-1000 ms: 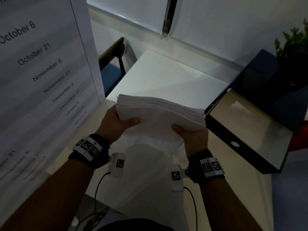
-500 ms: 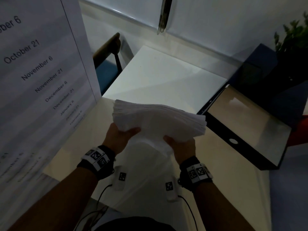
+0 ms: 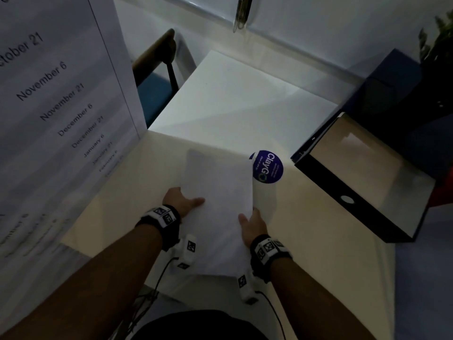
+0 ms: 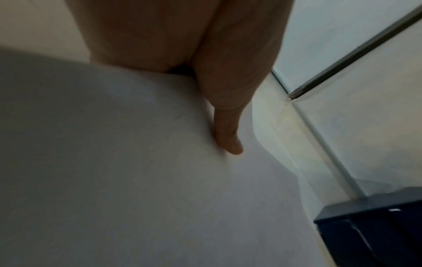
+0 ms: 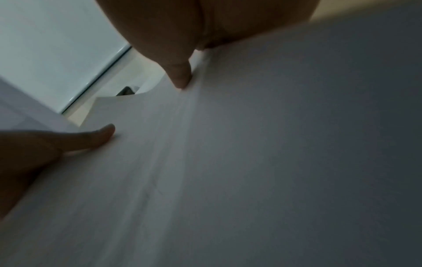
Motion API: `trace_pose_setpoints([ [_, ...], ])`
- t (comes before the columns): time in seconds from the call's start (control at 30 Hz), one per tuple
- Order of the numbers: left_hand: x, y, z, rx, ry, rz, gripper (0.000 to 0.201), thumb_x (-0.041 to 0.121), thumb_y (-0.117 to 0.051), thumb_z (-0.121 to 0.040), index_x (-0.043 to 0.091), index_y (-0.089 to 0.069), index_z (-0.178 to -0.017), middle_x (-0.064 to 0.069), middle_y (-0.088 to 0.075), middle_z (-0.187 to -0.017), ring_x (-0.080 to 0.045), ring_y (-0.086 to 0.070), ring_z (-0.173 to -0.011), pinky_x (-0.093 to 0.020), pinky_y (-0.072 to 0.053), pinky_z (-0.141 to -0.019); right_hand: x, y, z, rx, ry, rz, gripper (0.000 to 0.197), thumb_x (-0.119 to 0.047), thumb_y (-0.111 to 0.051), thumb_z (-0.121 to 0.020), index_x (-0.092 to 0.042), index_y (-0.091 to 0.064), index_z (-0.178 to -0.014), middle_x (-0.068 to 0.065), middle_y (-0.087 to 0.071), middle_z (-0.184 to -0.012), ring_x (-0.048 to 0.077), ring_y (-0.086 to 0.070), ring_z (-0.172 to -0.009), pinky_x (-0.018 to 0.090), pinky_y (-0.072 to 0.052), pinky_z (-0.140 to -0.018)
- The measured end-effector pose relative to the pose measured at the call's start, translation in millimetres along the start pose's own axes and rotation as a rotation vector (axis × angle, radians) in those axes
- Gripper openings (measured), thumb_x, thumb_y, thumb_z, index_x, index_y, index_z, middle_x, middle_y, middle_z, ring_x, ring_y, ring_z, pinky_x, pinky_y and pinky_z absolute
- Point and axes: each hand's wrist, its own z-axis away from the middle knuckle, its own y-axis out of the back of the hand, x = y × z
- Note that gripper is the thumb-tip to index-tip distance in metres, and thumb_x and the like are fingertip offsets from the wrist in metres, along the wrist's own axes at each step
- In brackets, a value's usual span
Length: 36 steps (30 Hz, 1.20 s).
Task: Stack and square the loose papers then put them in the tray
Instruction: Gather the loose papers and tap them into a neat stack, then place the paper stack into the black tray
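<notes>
Papers held in 1 stack between both hands, over the near part of the counter; far edge looks down toward the counter, but contact can't be confirmed from the head view. Left hand grips the left edge, thumb laid across the top sheet, fingers hidden underneath. Right hand grips the right edge the same way, thumb on top. Left wrist view: thumb pressed flat on the white sheet. Right wrist view: right thumb on the sheet near its edge, and the other hand's thumb showing further along. Grip at opposite long sides makes sense: it lets the sheets be clamped and knocked level, and keeps a floppy stack from sagging or fanning. Edges look fairly even from above, so squaring seems near done or being checked; side edges too blurred to judge. Tray sits to the right on the counter, black walls, pale floor, nothing visible inside, well apart from the stack. A round blue sticker lies on the counter just beyond the stack's far right corner, partly covered by it. Likely next: carry the stack right and lower it flat into the tray. Risk: top sheets sliding if the thumbs ease off.
</notes>
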Motion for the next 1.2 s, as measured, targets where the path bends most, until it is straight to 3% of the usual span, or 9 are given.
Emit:
trace_pose_setpoints([
  [0.07, -4, -2, 1, 0.044, 0.006, -0.003, 0.065, 0.046, -0.074, -0.082, 0.002, -0.059, -0.127, -0.014, -0.064, -0.125, -0.032, -0.064, -0.107, -0.033, -0.052, -0.084, 1, 0, -2, 0.028, -0.001, -0.047, 0.055, -0.034, -0.043, -0.1, -0.012, -0.026, -0.148, 0.011, -0.044, -0.147, 0.03, -0.047, -0.129, 0.036, -0.037, -0.109],
  [0.17, -6, -16, 8, 0.058, 0.044, 0.019, 0.061, 0.033, -0.052, -0.099, -0.001, -0.029, -0.145, -0.02, -0.046, -0.145, -0.036, -0.05, -0.127, -0.038, -0.042, -0.106, -2, -8, 3, 0.037, 0.048, -0.083, 0.051, -0.029, -0.042, -0.101, -0.013, -0.028, -0.148, 0.009, -0.043, -0.147, 0.028, -0.045, -0.131, 0.033, -0.033, -0.111],
  [0.43, -12, -11, 18, 0.009, 0.114, -0.029, 0.058, 0.031, -0.04, -0.104, 0.0, -0.023, -0.15, -0.021, -0.036, -0.152, -0.037, -0.042, -0.134, -0.039, -0.038, -0.106, -5, 0, 4, 0.032, -0.041, -0.134, 0.047, -0.03, -0.035, -0.104, -0.002, -0.039, -0.142, 0.014, -0.047, -0.143, 0.03, -0.046, -0.129, 0.034, -0.033, -0.11],
  [0.6, 11, 9, 43, 0.146, -0.148, 0.027, 0.041, 0.025, -0.043, -0.103, 0.002, -0.037, -0.136, -0.017, -0.052, -0.134, -0.032, -0.054, -0.116, -0.034, -0.041, -0.093, -35, 15, 21, 0.095, 0.126, -0.182, 0.032, -0.026, -0.041, -0.102, -0.005, -0.052, -0.123, 0.012, -0.059, -0.123, 0.028, -0.056, -0.112, 0.033, -0.043, -0.096],
  [0.77, 78, 33, 76, 0.247, -0.449, 0.139, 0.022, 0.024, -0.051, -0.1, 0.009, -0.049, -0.117, -0.003, -0.06, -0.106, -0.022, -0.057, -0.093, -0.029, -0.039, -0.078, -80, 69, 66, 0.245, 0.402, -0.3, 0.013, -0.03, -0.044, -0.101, -0.025, -0.046, -0.113, -0.01, -0.062, -0.095, 0.014, -0.062, -0.087, 0.034, -0.053, -0.082],
  [0.9, 143, 17, 96, 0.129, -0.611, 0.133, 0.017, 0.023, -0.056, -0.097, 0.014, -0.055, -0.111, 0.005, -0.063, -0.096, -0.013, -0.059, -0.083, -0.028, -0.047, -0.068, -85, 122, 91, 0.441, 0.428, -0.423, 0.012, -0.029, -0.045, -0.101, -0.02, -0.048, -0.108, -0.008, -0.061, -0.092, 0.014, -0.062, -0.084, 0.033, -0.053, -0.078],
  [1.0, 179, -6, 110, -0.059, -0.642, 0.041, 0.02, 0.028, -0.057, -0.093, 0.02, -0.06, -0.111, -0.003, -0.069, -0.105, -0.025, -0.066, -0.092, -0.04, -0.055, -0.083, -63, 158, 101, 0.543, 0.327, -0.513, 0.017, -0.026, -0.049, -0.1, -0.012, -0.052, -0.109, -0.002, -0.06, -0.092, 0.019, -0.06, -0.087, 0.031, -0.049, -0.078],
  [1.07, 193, -22, 121, -0.251, -0.615, 0.073, 0.032, 0.022, -0.052, -0.088, 0.023, -0.061, -0.119, -0.01, -0.071, -0.111, -0.033, -0.068, -0.098, -0.051, -0.056, -0.087, -45, 180, 108, 0.604, 0.268, -0.508, 0.024, -0.023, -0.049, -0.1, -0.003, -0.054, -0.111, 0.001, -0.056, -0.087, 0.021, -0.056, -0.083, 0.026, -0.044, -0.066],
  [1.2, 209, -46, 142, -0.522, -0.56, -0.044, 0.054, 0.0, -0.041, -0.095, 0.027, -0.045, -0.142, -0.012, -0.067, -0.119, -0.033, -0.069, -0.096, -0.034, -0.056, -0.059, -11, 216, 126, 0.658, 0.152, -0.475, 0.029, -0.022, -0.052, -0.098, 0.005, -0.062, -0.106, 0.013, -0.059, -0.093, 0.022, -0.053, -0.089, 0.026, -0.037, -0.071],
])
